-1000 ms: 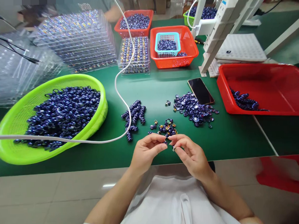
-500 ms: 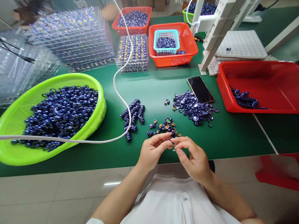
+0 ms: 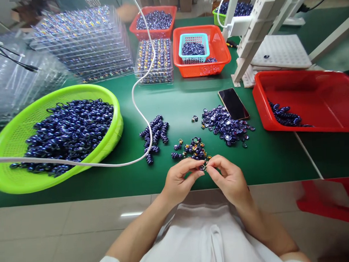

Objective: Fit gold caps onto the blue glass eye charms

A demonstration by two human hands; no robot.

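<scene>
Near the table's front edge, my left hand point(image 3: 180, 179) pinches a small dark, shiny piece point(image 3: 202, 167) between thumb and fingers. My right hand point(image 3: 228, 178) is closed at the fingertips on the other side of that piece; what exactly it grips is too small to make out. Just beyond my fingers lies a small pile of dark and gold pieces point(image 3: 194, 147). Stacked dark blue coils point(image 3: 156, 133) rest to the left of it. A heap of dark blue round pieces point(image 3: 227, 125) lies to the right, against a phone point(image 3: 233, 103).
A green basket point(image 3: 117, 129) of dark rings stands left, crossed by a white cable point(image 3: 137, 105). Clear tray stacks point(image 3: 85, 46) and orange baskets point(image 3: 202, 70) stand behind. On the right are a red tray point(image 3: 310, 99) and a white post point(image 3: 250, 40).
Both hands' fingertips have closed in around the small piece, and it now shows between them. My right hand's fingers are more tightly pinched than before.
</scene>
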